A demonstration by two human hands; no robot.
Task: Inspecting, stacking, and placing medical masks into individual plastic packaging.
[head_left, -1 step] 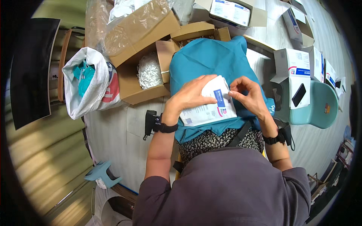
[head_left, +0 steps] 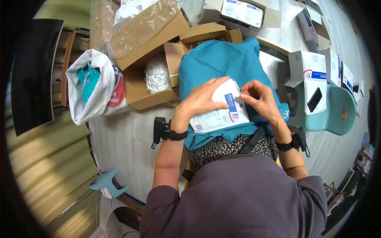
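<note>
A white packet [head_left: 214, 119] with a blue label and small print lies on the teal cloth [head_left: 218, 59] over my lap. My left hand [head_left: 202, 99] grips it from the left, thumb across its face and fingers along the far edge. At the packet's upper right edge, my right hand [head_left: 260, 99] pinches with thumb and forefinger, the other fingers curled. Exactly what lies between those fingertips is too small to make out, but they touch the packet's edge. Both wrists wear black straps with small devices.
A cardboard box [head_left: 137, 102] of white looped cords stands ahead on the left, beside a white sack [head_left: 95, 115] with teal cloth inside. Plastic film [head_left: 147, 27] covers another box. On the right, a teal stool [head_left: 337, 123] bears white cartons and a phone [head_left: 314, 99].
</note>
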